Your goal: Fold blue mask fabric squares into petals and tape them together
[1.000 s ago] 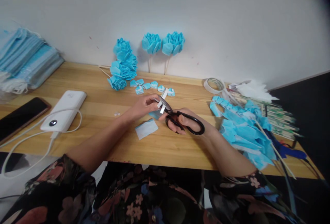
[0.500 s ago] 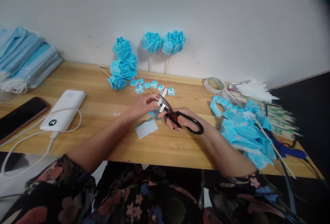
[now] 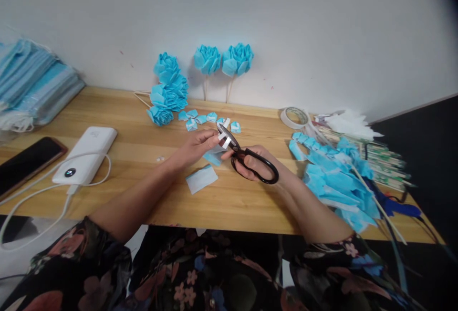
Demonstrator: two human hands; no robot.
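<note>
My right hand point(image 3: 252, 164) is wrapped round the black handles of a pair of scissors point(image 3: 275, 175), whose blades point up and to the left. Short white strips, which look like tape, cling to the blades; one white strip point(image 3: 226, 143) lies across them. My left hand point(image 3: 196, 148) pinches the end of a white strip beside the blades. On the table below lie a pale blue-and-white rectangle point(image 3: 202, 179) and another blue piece point(image 3: 213, 157), partly hidden by my hands. Several small folded blue pieces point(image 3: 192, 124) lie just beyond.
Blue flowers on sticks point(image 3: 238, 59) lean against the wall, others point(image 3: 168, 94) lie left. At right are a tape roll point(image 3: 294, 118), crumpled blue sheets point(image 3: 336, 187) and green-white packets point(image 3: 388, 160). A power bank point(image 3: 88, 153), phone point(image 3: 32, 160) and face-mask stack point(image 3: 39, 82) stand left.
The view has shifted slightly. My left hand has drawn back a little from the blades, and more of the blue piece beneath my hands shows. Both hands keep their holds.
</note>
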